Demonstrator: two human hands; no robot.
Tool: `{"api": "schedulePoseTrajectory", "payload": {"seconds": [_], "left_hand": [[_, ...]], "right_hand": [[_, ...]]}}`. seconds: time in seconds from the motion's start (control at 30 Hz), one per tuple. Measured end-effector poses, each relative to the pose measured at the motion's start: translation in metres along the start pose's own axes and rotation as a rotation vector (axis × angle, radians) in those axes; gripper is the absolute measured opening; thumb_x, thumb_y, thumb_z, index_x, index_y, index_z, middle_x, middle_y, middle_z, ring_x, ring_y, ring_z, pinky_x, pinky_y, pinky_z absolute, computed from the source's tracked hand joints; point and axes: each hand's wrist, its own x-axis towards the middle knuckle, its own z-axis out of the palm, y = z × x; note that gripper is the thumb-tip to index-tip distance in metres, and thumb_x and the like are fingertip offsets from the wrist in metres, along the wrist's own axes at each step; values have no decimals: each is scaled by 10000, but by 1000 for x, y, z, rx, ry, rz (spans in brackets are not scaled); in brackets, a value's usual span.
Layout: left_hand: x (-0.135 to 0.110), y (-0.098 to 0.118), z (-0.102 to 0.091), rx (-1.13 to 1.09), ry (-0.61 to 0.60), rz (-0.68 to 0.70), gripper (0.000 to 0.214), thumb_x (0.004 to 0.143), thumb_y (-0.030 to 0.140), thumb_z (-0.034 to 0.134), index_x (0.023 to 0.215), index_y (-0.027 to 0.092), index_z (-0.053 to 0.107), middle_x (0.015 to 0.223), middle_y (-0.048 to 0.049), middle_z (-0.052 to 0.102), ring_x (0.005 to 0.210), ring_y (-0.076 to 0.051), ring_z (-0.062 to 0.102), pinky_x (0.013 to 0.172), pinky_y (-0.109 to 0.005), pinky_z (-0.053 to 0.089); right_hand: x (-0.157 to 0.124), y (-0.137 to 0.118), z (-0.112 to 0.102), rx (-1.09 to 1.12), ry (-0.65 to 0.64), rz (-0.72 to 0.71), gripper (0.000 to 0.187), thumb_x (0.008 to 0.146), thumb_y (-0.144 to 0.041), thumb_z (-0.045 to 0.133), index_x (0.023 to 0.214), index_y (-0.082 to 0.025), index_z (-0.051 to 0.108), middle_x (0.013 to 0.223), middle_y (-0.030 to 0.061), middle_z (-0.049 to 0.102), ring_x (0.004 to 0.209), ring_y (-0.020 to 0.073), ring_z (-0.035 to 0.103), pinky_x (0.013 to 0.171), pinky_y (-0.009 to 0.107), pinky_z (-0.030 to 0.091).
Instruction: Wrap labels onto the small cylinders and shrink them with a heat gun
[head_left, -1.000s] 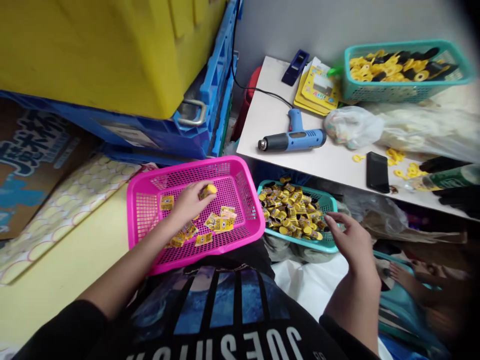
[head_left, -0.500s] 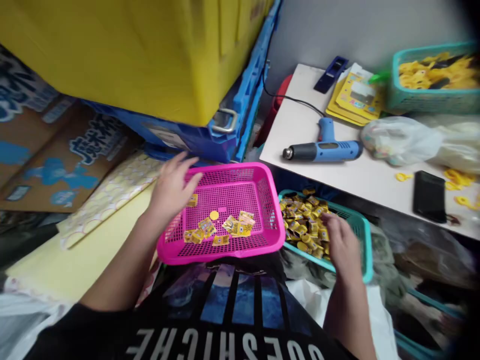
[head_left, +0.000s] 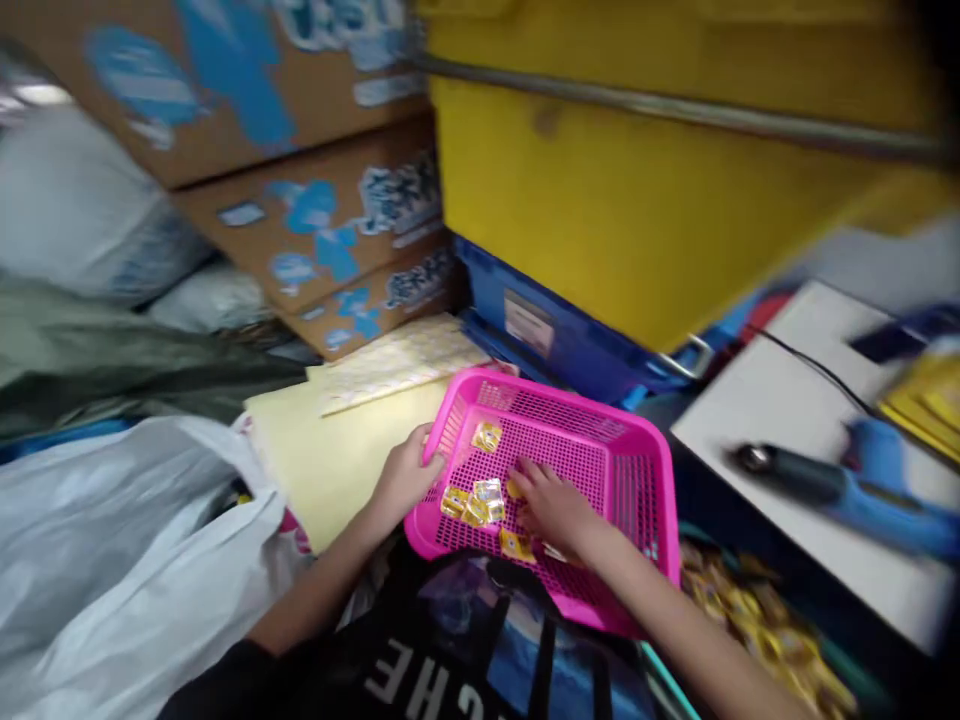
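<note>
1. Holding the magenta mesh basket (head_left: 570, 405) at its left rim: left hand (head_left: 409, 475), fingers (head_left: 429, 447) curled over the edge.
2. Right hand (head_left: 551, 510) is inside the basket, low over the mesh, fingers (head_left: 525, 490) spread slightly and pointing down among the packets. Cannot tell if they grip anything.
3. Yellow foil packets (head_left: 480, 505) lie loose on the basket floor, a small scatter around and just beside the right hand, one alone near the far wall.
4. Basket sits tilted right in front of the person's black printed T-shirt (head_left: 465, 640), near edge close to the shirt. Support underneath is hidden.
5. More yellow packets (head_left: 757, 625) are heaped at lower right, just past the basket, blurred. Teal rim (head_left: 664, 680) shows below them.
6. White table (head_left: 765, 400) at right holds a blue heat gun (head_left: 825, 495), blurred, with a black cable (head_left: 817, 370) running across the top.
7. Behind the basket: yellow crate (head_left: 637, 200) on a blue crate (head_left: 555, 340), printed cardboard boxes (head_left: 322, 230) to the left, pale yellow board (head_left: 330, 460) under the left forearm's side.
8. White plastic bag (head_left: 127, 540) slumps at far left.
</note>
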Motion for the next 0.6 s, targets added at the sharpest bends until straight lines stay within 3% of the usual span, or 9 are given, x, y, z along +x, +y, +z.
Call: {"api": "schedulePoseTrajectory", "payload": {"seconds": [0.1,0.23,0.3,0.37,0.47,0.53,0.6], "left_hand": [[-3,-15,-48,-46,181,19,447,783,226,509,1223,187,570,1089,-49,713,946,-204,674,862,-309,513],[-15,-30,-110,-77,423,-58,474,764,218,505,1230,182,586,1072,-35,717,919,-203,677,849,-302,514],[-11,-35,-130,-76,521,-125,471,786,236,504,1247,181,583,1033,-33,726,878,-203,685,817,-296,522],[2,-38,-139,-52,549,-168,474,814,232,488,1280,178,564,1049,-44,724,899,-204,686,827,-293,519],[18,-40,-142,-45,468,-166,501,859,260,473,1350,168,507,1122,-89,706,990,-234,676,873,-323,511],[11,-45,-148,-14,421,-141,546,890,353,459,1400,159,452,1190,-125,676,1076,-266,648,916,-366,499],[-12,-66,-161,201,468,-105,573,913,434,398,1405,142,444,1341,-139,580,1244,-275,541,1044,-399,414]], "right_hand": [[9,5,-18,-47,-19,-192,395,838,-340,615,1203,-194,643,1327,125,592,1180,303,587,927,465,541],[33,8,-63,-38,289,-310,437,910,-472,451,1261,-245,582,1305,98,597,1181,256,572,957,463,512],[52,4,-76,-49,357,-381,453,907,-503,436,1268,-257,557,1285,84,604,1163,254,571,955,469,495],[74,-2,-76,-95,336,-439,479,884,-540,467,1272,-269,541,1269,71,615,1155,265,568,959,485,473],[108,-13,-55,-170,243,-456,518,852,-518,550,1273,-216,544,1244,97,630,1147,287,566,947,481,464],[126,-17,-40,-205,198,-411,420,879,-399,549,1235,-177,576,1199,116,646,1118,286,573,934,464,461],[136,-20,-32,-209,162,-397,335,920,-264,478,1230,-200,588,1167,100,655,1099,254,574,951,437,442]]}}
